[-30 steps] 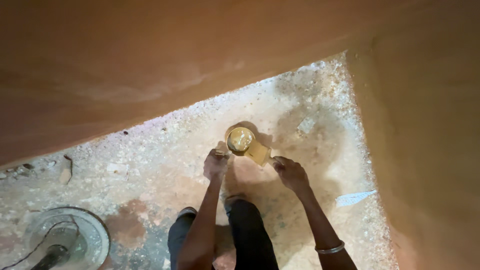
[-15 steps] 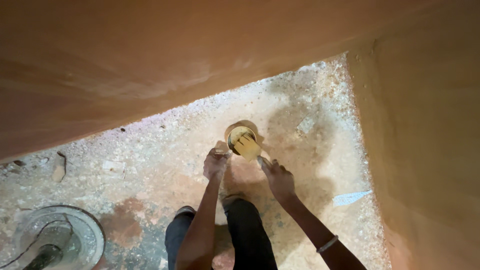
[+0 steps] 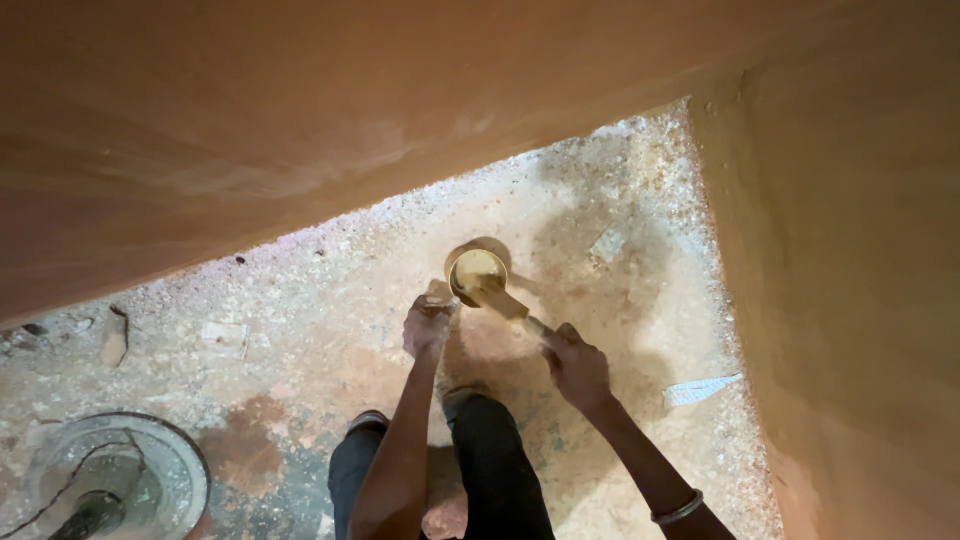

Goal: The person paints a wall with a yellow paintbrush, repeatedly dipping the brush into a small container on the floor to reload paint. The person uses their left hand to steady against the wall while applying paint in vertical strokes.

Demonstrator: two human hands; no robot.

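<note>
A small round tin [image 3: 477, 273] with yellowish paint inside stands on the dusty floor near the wall's foot. My left hand [image 3: 428, 326] grips the tin's near-left edge. A flat paintbrush [image 3: 505, 303] is held by its handle in my right hand [image 3: 577, 368], and its bristle end rests over the tin's rim. My dark trouser legs [image 3: 480, 470] show below both arms.
An orange-brown plastered wall [image 3: 300, 120] fills the top, and a second wall [image 3: 860, 300] closes off the right side. A round metal pan [image 3: 160, 465] holding a tool lies at the bottom left. A pale scrap [image 3: 700, 390] lies near the right wall, and small debris [image 3: 115, 335] at left.
My right hand has swung the brush from beside the tin up onto its rim. The left hand stays on the tin. The view has drifted slightly.
</note>
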